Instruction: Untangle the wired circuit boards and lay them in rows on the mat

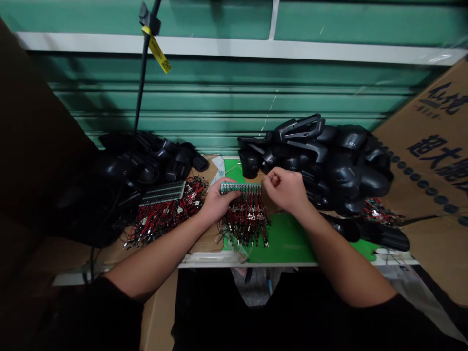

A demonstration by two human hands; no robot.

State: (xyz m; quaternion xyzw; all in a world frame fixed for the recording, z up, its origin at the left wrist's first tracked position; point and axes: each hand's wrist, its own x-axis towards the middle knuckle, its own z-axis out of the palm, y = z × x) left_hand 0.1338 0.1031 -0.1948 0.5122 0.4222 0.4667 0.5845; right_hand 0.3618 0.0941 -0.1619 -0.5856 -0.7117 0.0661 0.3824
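Note:
My left hand (218,201) grips the left end of a green circuit board panel (250,187), thumb on top. Many red and black wires (248,219) hang from the panel toward the table's front edge, with small metallic parts among them. Just beyond the panel's right end is my right hand (287,187), its fingers curled and closed. Whatever those fingers hold, if anything, is too small to make out. To the left of my left hand lies a wired pile (164,219) with another circuit board panel (164,192) on top.
Black plastic housings (340,165) are heaped behind and right of my right hand; more black housings (146,161) lie at the back left. A green mat (285,239) covers part of the table. Cardboard boxes (431,141) flank the table, and a black cable (142,83) hangs at the left.

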